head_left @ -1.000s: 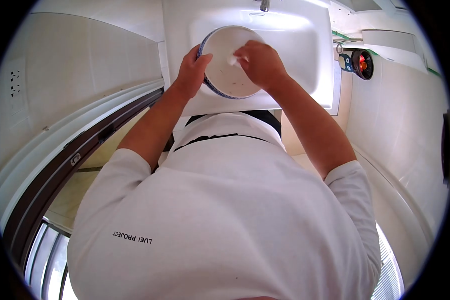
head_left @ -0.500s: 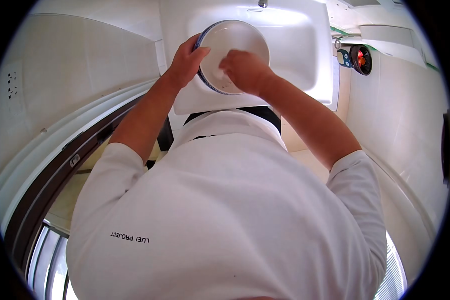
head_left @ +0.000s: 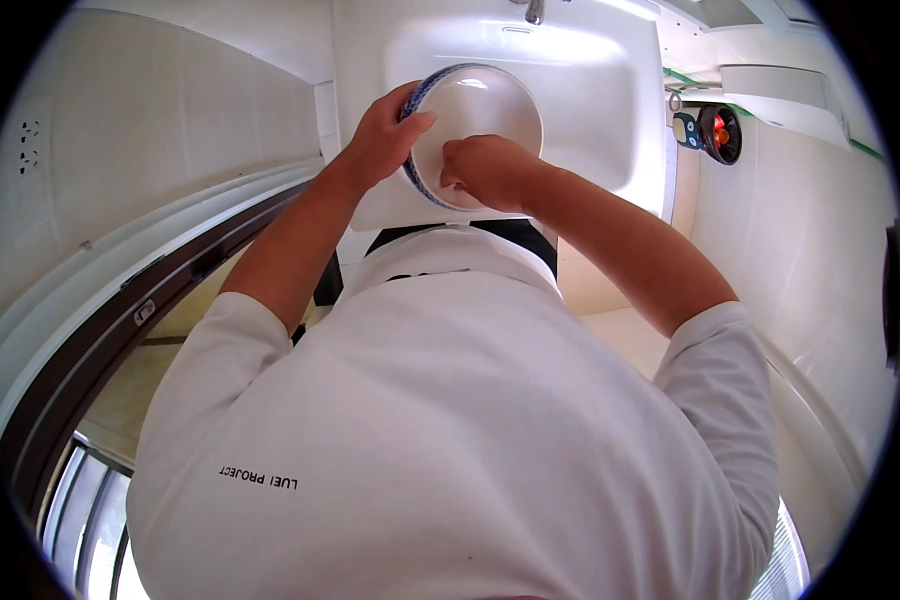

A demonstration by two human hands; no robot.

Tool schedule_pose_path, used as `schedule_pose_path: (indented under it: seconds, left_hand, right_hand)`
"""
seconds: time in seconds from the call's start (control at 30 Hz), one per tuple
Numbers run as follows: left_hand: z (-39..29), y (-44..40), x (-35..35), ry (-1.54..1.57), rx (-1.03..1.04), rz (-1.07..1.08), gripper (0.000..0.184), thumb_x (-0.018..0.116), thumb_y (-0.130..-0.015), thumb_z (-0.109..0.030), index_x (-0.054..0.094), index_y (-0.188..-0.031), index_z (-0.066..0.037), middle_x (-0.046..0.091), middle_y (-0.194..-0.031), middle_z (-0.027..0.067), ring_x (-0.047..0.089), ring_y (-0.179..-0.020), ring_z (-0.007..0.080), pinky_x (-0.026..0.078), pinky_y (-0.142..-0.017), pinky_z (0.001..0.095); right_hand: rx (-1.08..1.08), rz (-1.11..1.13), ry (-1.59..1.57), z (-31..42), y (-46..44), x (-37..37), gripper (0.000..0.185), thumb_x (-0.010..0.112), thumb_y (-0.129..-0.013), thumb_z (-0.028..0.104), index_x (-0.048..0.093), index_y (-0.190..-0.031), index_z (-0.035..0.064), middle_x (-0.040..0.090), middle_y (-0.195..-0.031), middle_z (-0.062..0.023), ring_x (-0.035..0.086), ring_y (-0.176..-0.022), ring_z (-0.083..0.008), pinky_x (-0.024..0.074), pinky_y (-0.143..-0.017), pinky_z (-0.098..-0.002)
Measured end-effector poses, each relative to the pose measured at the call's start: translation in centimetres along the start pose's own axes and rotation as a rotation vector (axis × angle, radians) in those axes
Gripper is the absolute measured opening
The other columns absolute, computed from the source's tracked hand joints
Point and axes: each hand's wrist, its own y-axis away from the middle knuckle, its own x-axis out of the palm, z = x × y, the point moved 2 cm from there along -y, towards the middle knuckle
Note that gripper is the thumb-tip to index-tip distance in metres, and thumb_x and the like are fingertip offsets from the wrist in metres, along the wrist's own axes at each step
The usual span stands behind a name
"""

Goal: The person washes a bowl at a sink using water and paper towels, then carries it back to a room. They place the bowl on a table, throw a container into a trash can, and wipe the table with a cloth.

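Observation:
A large white bowl [head_left: 500,100] with a blue-patterned outer side is held over the sink, tilted so that its inside faces me. My left hand [head_left: 382,135] grips the bowl's left side, thumb over the rim and fingers around the outside. Down inside the bowl, my right hand [head_left: 492,170] is closed, with its fingers curled toward the inner wall near the front. Whatever those fingers may hold is hidden.
The white sink [head_left: 600,130] lies under and around the bowl, with a metal faucet [head_left: 535,12] at its far edge. To the right, a dark round container [head_left: 720,133] with something red inside hangs by the wall. A dark door frame [head_left: 140,315] runs along the left.
My right hand has moved toward the near side of the bowl, its fingers now curled lower. The bowl is tilted slightly more, showing more of its patterned left side. The view has shifted a little.

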Motion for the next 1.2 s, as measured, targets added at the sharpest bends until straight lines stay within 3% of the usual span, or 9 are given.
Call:
schedule_pose_path:
  seconds: [0.1,0.27,0.3,0.53,0.73,0.9,0.97,1.03,1.2]
  left_hand:
    - [1.0,-0.5,0.8,0.001,0.007,-0.029,0.044,0.062,-0.095,-0.022,0.062,-0.131,0.002,0.072,-0.112,0.0117,0.065,-0.1,0.0177,0.053,-0.092,0.0332]
    - [0.6,-0.2,1.9,0.016,-0.02,-0.065,0.041,0.062,-0.093,-0.023,0.064,-0.125,0.002,0.072,-0.108,0.0104,0.065,-0.098,0.0175,0.052,-0.091,0.0322]
    - [0.3,-0.1,2.1,0.044,-0.014,-0.061,0.042,0.062,-0.093,-0.023,0.064,-0.126,0.002,0.071,-0.105,0.0098,0.066,-0.092,0.017,0.054,-0.085,0.0316]
    - [1.4,0.5,3.2,0.124,-0.115,-0.095,0.044,0.061,-0.093,-0.026,0.064,-0.126,0.002,0.071,-0.094,0.0089,0.067,-0.068,0.0153,0.055,-0.047,0.0296]
    - [0.9,1.6,3.9,0.074,-0.267,-0.156,0.046,0.062,-0.091,-0.029,0.064,-0.125,0.003,0.072,-0.095,0.0114,0.071,-0.075,0.018,0.059,-0.05,0.0325]
    - [2.5,0.2,2.8,-0.049,-0.107,-0.217,0.047,0.061,-0.091,-0.027,0.063,-0.126,0.003,0.071,-0.097,0.0133,0.072,-0.074,0.0202,0.061,-0.051,0.0327]
    - [3.0,-0.5,2.4,-0.106,0.015,-0.222,0.047,0.061,-0.091,-0.027,0.062,-0.127,0.003,0.071,-0.098,0.0139,0.073,-0.075,0.0208,0.062,-0.051,0.0328]
    - [0.4,0.1,2.5,0.088,-0.216,-0.222,0.048,0.06,-0.091,-0.026,0.061,-0.129,0.003,0.071,-0.1,0.014,0.073,-0.076,0.0206,0.062,-0.051,0.0324]
    - [-0.9,0.2,2.3,0.083,-0.227,-0.236,0.046,0.059,-0.093,-0.026,0.06,-0.13,0.001,0.07,-0.098,0.0114,0.072,-0.076,0.019,0.06,-0.053,0.0317]
  right_hand:
    - [-0.104,-0.052,0.082,-0.5,0.9,-0.4,0.02,0.064,-0.093,0.01,0.079,-0.106,0.0147,0.068,-0.111,-0.008,0.067,-0.107,-0.0303,0.0539,-0.095,-0.0409]
    - [0.222,-0.679,0.038,-2.2,0.1,-3.0,0.022,0.062,-0.094,0.011,0.078,-0.108,0.0132,0.069,-0.112,-0.008,0.067,-0.11,-0.0291,0.0542,-0.097,-0.0409]
    - [0.185,-0.786,0.102,-2.2,-0.2,-3.0,0.019,0.064,-0.093,0.011,0.078,-0.107,0.0115,0.072,-0.105,-0.0089,0.069,-0.1,-0.0307,0.0558,-0.093,-0.0415]
    - [0.294,-0.506,0.222,-2.3,1.2,-0.3,0.021,0.063,-0.093,0.01,0.079,-0.106,0.0134,0.071,-0.108,-0.0092,0.069,-0.103,-0.0306,0.0546,-0.094,-0.0411]
    - [0.286,-0.284,0.217,-2.6,2.8,2.4,0.019,0.064,-0.092,0.011,0.08,-0.103,0.0146,0.07,-0.11,-0.0099,0.067,-0.106,-0.0308,0.0539,-0.094,-0.0419]
    - [0.317,-0.027,0.046,-2.8,2.7,1.8,0.014,0.071,-0.09,0.017,0.08,-0.101,0.0163,0.07,-0.108,-0.0064,0.066,-0.106,-0.0312,0.0534,-0.094,-0.0421]
    - [0.32,-0.151,0.029,-3.2,2.5,1.2,0.014,0.071,-0.09,0.017,0.08,-0.1,0.0154,0.071,-0.106,-0.0066,0.067,-0.104,-0.032,0.0537,-0.093,-0.0425]
    - [0.291,-0.426,0.078,-3.6,2.4,0.0,0.014,0.069,-0.092,0.017,0.079,-0.101,0.0185,0.071,-0.102,-0.0071,0.069,-0.102,-0.0291,0.0558,-0.089,-0.0415]
    - [0.349,-0.701,0.093,-3.8,0.3,-2.6,0.017,0.064,-0.092,0.012,0.077,-0.103,0.0159,0.07,-0.105,-0.0056,0.07,-0.099,-0.029,0.0579,-0.086,-0.0411]
